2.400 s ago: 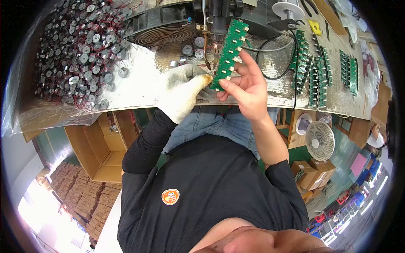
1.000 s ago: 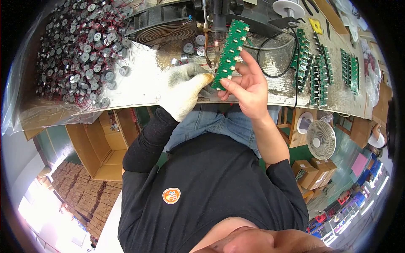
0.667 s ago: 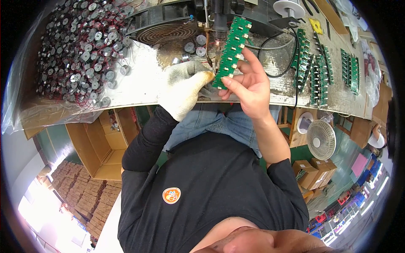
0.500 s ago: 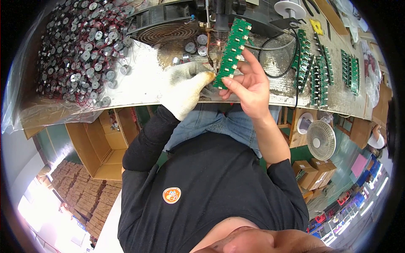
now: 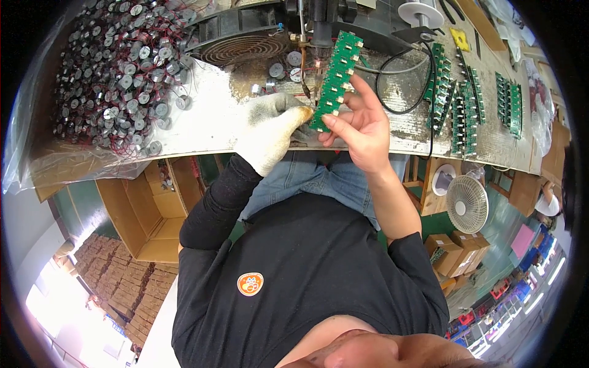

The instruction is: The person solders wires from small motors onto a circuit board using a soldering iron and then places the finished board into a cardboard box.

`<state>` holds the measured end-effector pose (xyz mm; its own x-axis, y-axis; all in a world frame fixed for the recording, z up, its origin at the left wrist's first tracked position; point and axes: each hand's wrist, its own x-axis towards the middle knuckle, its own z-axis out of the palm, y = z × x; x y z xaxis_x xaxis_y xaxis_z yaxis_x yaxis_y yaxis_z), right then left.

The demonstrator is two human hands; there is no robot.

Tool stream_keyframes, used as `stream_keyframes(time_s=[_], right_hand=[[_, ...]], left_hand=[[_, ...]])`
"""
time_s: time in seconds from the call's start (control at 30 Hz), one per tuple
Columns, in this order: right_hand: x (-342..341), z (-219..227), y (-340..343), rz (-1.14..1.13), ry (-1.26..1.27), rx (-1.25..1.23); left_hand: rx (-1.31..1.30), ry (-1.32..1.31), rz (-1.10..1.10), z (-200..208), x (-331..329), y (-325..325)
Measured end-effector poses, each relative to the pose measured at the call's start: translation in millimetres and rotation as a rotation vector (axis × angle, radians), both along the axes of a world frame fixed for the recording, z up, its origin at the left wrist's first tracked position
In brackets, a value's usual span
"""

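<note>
A long green circuit board [image 5: 337, 78] with a row of small white connectors stands tilted over the table edge. My bare right hand [image 5: 362, 126] grips its lower part, thumb on the front face and fingers behind. Wearing a whitish glove, my left hand [image 5: 270, 126] is closed, with thumb and fingertips pinched close beside the board's lower left edge. Whatever lies in that pinch is hidden. Just above the gloved fingertips, the tip of a soldering iron [image 5: 305, 86] points down on its stand. Several round silver-grey parts [image 5: 295, 59] lie left of the iron.
A heap of round grey parts with red wires [image 5: 126, 80] covers the table's left on plastic sheeting. Behind sits a black fan [image 5: 242, 48]. At right are a looping black cable [image 5: 402, 111], a white spool [image 5: 421, 13] and more green boards [image 5: 464, 126]. An open carton [image 5: 144, 211] stands below left.
The board has dropped slightly, along with a small shift of my right hand. My left hand stays nearly where it was, still pinched by the board's lower end.
</note>
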<state>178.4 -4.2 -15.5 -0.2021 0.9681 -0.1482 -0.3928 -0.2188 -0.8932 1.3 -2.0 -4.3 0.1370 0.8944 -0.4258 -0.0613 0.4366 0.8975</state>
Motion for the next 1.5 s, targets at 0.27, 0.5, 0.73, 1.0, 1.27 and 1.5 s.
stream_keyframes(time_s=[0.27,0.5,0.73,1.0,1.27,1.5], right_hand=[[4.1,3.2,-1.7,0.010,-0.019,-0.066],[12.2,12.9,-7.5,0.047,-0.320,-0.125],[22.1,13.3,-15.4,-0.167,-0.776,0.192],[7.5,66.3,52.6,-0.229,-0.584,0.652],[-21.1,104.6,83.4,-0.218,-0.931,0.863],[-28.2,112.8,87.8,-0.172,-0.950,0.810]], left_hand=[[0.048,0.046,-0.032,-2.2,-2.0,-5.6],[0.581,0.708,-0.137,-2.8,-17.7,-18.7],[0.491,0.626,0.091,5.0,-18.5,-25.3],[0.321,0.236,0.174,17.2,-2.6,10.1],[0.412,0.210,0.157,10.8,3.3,18.5],[0.437,0.247,0.166,8.2,4.2,21.2]])
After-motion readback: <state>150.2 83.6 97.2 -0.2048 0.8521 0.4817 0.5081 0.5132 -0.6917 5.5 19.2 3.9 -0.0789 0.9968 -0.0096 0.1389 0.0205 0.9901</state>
